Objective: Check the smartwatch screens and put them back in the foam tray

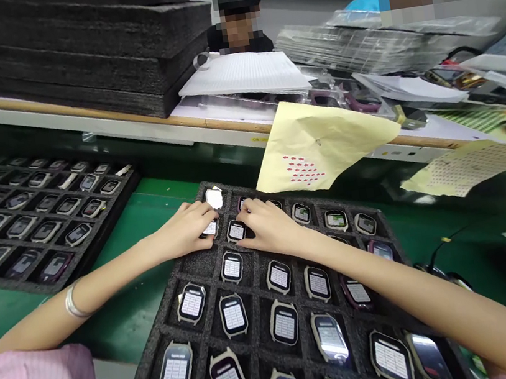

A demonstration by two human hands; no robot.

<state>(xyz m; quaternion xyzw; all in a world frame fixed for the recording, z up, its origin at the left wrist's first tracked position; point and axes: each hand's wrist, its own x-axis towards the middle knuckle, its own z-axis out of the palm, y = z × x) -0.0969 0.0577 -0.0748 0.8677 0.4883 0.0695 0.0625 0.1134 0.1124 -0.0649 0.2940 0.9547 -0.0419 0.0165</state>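
A black foam tray [249, 265] lies in front of me with several smartwatch bodies set in its pockets, screens lit. My left hand [187, 227] rests at the tray's far left, fingers curled around a watch body [211, 228] and a small white film [214, 197] just above it. My right hand [270, 226] lies palm down beside it, fingers bent over the far row, fingertips next to another watch body [236, 231]. A silver bangle [74, 302] is on my left wrist.
A second foam tray [30, 214] of watches sits left on the green belt [146, 229]. Stacked black foam sheets [73, 45] stand on the shelf behind. A yellow sticker sheet [317, 143] overhangs the shelf edge. Two other people sit across the bench among papers and plastic trays.
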